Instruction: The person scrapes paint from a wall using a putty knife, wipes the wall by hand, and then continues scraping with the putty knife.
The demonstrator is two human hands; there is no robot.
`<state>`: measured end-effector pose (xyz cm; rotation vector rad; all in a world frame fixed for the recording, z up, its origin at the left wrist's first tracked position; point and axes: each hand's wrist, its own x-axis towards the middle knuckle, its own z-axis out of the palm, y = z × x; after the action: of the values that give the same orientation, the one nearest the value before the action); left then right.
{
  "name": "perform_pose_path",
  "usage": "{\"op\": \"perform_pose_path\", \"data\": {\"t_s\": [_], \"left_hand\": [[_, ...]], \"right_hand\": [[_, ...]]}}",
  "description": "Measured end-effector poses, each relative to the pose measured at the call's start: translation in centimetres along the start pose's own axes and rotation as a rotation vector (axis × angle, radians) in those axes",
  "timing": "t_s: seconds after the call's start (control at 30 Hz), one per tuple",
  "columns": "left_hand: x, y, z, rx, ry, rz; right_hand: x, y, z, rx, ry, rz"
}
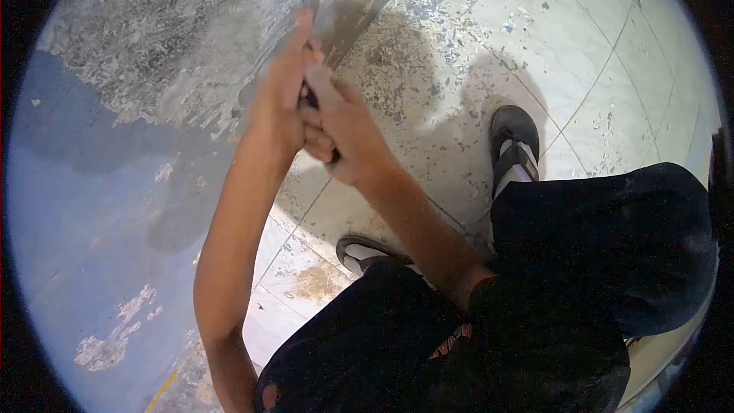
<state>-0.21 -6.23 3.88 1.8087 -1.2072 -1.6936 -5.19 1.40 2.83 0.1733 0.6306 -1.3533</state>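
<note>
- Head view: your 2 hands meet at about 11 o'clock from the picture's centre. Both are closed around the dark handle of 1 scraper (330,19).
- Your left hand (279,95) wraps the handle from the wall side, with a finger or thumb laid along it toward 12 o'clock. I judge that this steadies the blade's angle.
- Your right hand (344,134) clamps on at 4 o'clock of the left, touching it. Stacking 2 fists likely adds push.
- The scraper's blade points to 1 o'clock and seems to lie against the wall (115,183) near its foot, where blue paint gives way to bare grey patches.
- Paint flakes (397,76) lie on the tiled floor (550,38) at 4 o'clock of the blade, just beside the bare patch.
- You crouch with 1 sandal (514,145) at 3 o'clock of the hands and the other sandal (367,252) at 6 o'clock. Your feet are apart, probably for balance.
</note>
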Motion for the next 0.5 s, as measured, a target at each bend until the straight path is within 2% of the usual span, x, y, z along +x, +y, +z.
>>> {"op": "perform_pose_path", "data": {"t_s": [0.03, 0.1, 0.23, 0.3, 0.33, 0.37, 0.4, 0.47, 0.5], "left_hand": [[0.7, -0.3, 0.3, -0.004, 0.002, -0.002], [1.1, -1.0, 1.1, -0.016, -0.130, 0.059], [-0.4, -0.8, 1.5, -0.138, -0.119, 0.033], [-3.2, -0.6, 0.4, -0.162, 0.058, -0.005], [-4.2, -0.7, -0.6, -0.156, 0.065, -0.008], [-5.0, -0.8, -1.9, -0.281, 0.062, -0.035], [-5.8, -0.9, -3.0, -0.405, 0.062, -0.062], [-7.7, -1.4, -4.4, -0.422, 0.103, -0.060], [-8.4, -1.6, -5.0, -0.446, 0.132, -0.061]], "right_hand": [[0.2, -0.4, -0.7, 0.019, 0.012, -0.022], [0.8, -0.6, -1.9, 0.082, -0.037, -0.065], [-0.3, -0.4, -1.7, 0.021, -0.029, -0.087], [-1.9, 0.8, -0.3, -0.053, 0.034, -0.003], [-2.8, 1.2, 0.6, -0.111, 0.030, 0.062], [-3.6, 1.7, 1.5, -0.167, 0.025, 0.129], [-4.1, 2.6, 2.1, -0.134, -0.036, 0.151], [-4.9, 4.4, 2.9, -0.089, -0.104, 0.181], [-5.3, 5.5, 2.9, -0.119, -0.156, 0.131]]}}
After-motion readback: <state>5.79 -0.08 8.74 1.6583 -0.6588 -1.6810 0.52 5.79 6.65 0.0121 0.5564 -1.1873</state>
